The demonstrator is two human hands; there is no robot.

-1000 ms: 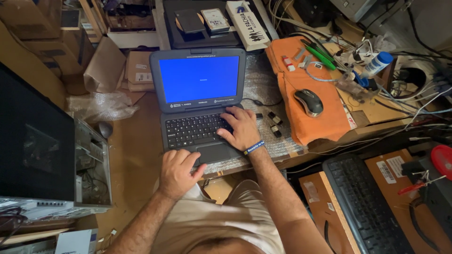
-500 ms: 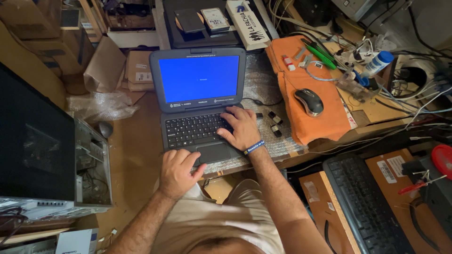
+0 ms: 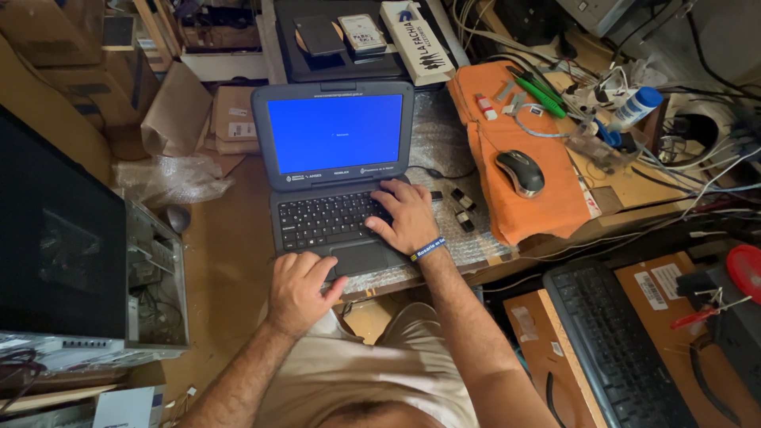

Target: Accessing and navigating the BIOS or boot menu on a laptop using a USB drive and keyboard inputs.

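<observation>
A small dark grey laptop [image 3: 333, 170] stands open on bubble wrap on a wooden bench, its screen plain blue. My right hand [image 3: 406, 215], a blue band on the wrist, lies on the right part of the keyboard with fingers spread over the keys. My left hand [image 3: 298, 290] rests at the laptop's front left corner, fingers curled against the edge beside the touchpad. Neither hand holds anything loose.
A black and silver mouse [image 3: 520, 172] lies on an orange cloth [image 3: 527, 186] to the right. An open computer case [image 3: 154, 281] and dark monitor [image 3: 55, 238] stand at left. A black keyboard [image 3: 614, 349] sits lower right. Cables, tools and boxes crowd the back.
</observation>
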